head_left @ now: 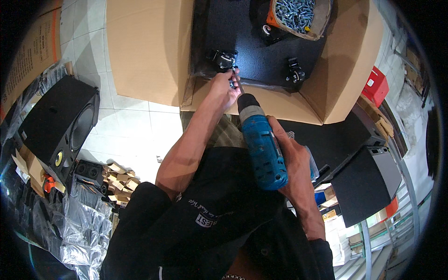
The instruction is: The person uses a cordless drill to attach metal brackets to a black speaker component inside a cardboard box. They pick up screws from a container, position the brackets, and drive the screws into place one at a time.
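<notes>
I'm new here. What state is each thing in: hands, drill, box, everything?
Right hand: closed around the drill.
Drill: held, bit toward the left caster; spinning or not, unclear.
Left hand: fingers curled near the bit's tip; grip unclear.
Left caster: on the black panel; fastening unclear.
Cardboard box: open, flaps spread.
Black panel: inside the box.
Orange-edged container: open, heaped with screws.
Left speaker: cones uncovered.
Clear plastic wrap: crumpled.

We see a pale tiled floor [128, 100], glaring white to the right of the large black loudspeaker [51, 109]. Beyond that loudspeaker stands a brown cardboard carton [35, 60]; nearer us than it lie crumpled clear plastic sheeting [81, 238] and small cardboard boxes [122, 181]. Well across from it, we notice a red case [374, 87].
</notes>
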A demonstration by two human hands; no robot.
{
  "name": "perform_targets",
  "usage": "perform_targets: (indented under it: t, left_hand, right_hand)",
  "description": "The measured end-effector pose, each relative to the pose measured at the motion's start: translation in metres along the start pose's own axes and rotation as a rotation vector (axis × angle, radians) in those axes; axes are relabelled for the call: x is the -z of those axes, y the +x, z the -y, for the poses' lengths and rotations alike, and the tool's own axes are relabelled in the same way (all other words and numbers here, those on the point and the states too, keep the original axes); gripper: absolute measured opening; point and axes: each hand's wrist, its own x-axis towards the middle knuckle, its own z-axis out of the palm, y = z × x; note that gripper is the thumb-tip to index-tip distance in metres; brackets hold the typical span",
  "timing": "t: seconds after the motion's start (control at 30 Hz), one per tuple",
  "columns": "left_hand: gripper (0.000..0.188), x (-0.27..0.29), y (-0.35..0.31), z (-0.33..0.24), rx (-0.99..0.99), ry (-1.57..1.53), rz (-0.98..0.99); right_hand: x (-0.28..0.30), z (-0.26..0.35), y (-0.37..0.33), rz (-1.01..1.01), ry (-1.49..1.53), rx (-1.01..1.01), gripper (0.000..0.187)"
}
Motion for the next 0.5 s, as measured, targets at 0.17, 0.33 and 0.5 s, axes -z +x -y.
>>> perform_targets:
  t: [0.17,0.33,0.5]
  left_hand:
    - [0.018,-0.009,-0.009,-0.002,-0.009,-0.013,-0.058]
    - [0.019,0.008,-0.01,-0.004,0.023,-0.035,0.059]
    - [0.021,0.011,-0.058,-0.022,-0.027,0.07,0.026]
  right_hand:
    - [0.005,0.014,0.003,0.063,0.073,-0.116,0.078]
    - [0.008,0.021,0.007,0.059,0.157,-0.146,0.076]
    - [0.007,0.019,0.008,0.041,0.194,-0.126,0.075]
